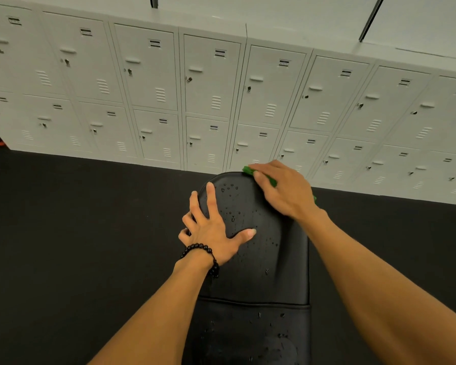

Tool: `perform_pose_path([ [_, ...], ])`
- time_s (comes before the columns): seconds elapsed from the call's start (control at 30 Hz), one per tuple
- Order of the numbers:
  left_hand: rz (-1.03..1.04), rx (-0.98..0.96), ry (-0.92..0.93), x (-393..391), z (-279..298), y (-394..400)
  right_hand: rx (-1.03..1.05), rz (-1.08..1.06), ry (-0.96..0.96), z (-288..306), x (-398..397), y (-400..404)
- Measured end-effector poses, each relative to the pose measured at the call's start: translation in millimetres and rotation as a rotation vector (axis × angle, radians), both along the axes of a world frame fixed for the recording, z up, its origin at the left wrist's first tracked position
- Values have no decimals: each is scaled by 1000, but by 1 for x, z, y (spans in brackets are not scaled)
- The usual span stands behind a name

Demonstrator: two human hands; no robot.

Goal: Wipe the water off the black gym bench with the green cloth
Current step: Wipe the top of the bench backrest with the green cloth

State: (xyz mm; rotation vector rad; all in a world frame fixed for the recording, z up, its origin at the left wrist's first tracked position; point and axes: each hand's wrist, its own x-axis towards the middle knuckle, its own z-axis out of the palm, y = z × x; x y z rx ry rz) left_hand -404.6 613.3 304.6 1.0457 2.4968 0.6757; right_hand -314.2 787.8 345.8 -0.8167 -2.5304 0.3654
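A person's right hand (pixel 284 191), fingers flat and together, pressed the green cloth (pixel 263 177) on the far right edge of the droplet-covered black gym bench (pixel 250 259), while the spread left hand (pixel 213 233) braced it; the mostly hidden cloth risked slipping off the edge or merely smearing water.

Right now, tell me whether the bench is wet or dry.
Wet: droplets bead on the bench between both hands and nearer the camera.
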Motion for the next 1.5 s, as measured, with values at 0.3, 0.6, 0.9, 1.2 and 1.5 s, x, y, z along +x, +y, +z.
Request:
perform_pose_path([
  [0.3,-5,-16,11,-2,1,-1,-122,-208,153,-10,16,5],
  [0.6,-11,-30,8,-2,0,0,-354,-535,347,-21,34,-17],
  [0.9,4,-11,18,-1,-1,0,-315,-514,291,-22,38,-26],
  [1.2,6,-9,17,-1,-1,0,-262,-435,215,-14,24,-24],
  [1.5,6,-11,9,-1,-1,0,-99,-264,97,-11,22,-7],
])
